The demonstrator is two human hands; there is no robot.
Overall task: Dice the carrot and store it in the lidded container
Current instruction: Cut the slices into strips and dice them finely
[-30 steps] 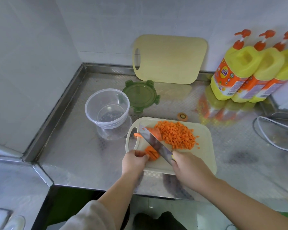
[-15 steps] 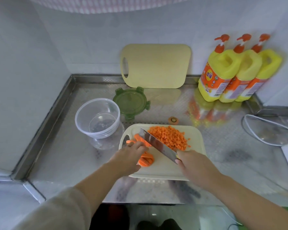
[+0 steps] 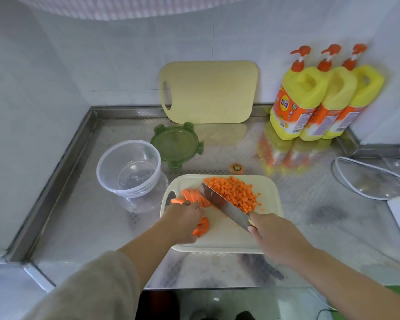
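In the head view, the pale cutting board [image 3: 222, 239] lies at the centre of the frame on the steel counter [image 3: 79, 222], and everything hinges on how the blade sits against the uncut carrot. A fanned row of carrot slices [image 3: 195, 197] lies on the board's upper left part, its long axis running roughly left to right. The knife [image 3: 222, 205] slants from upper left to lower right across the row's right end, so it stands between the slices and the heap of diced carrot [image 3: 234, 195] at the board's upper right. The left hand [image 3: 185, 221] reaches in from the lower left and is the nearer hand to the slices. Its fingers are bent and their tips hold the row's left end. A second small stack of slices shows just right of its palm. The right hand [image 3: 275, 236] is closed round the knife's mostly hidden handle. The next cut probably has to work leftward, toward those fingertips. The clear container [image 3: 128, 168] stands empty left of the board, with its green lid [image 3: 176, 145] off, lying just above and to the right.
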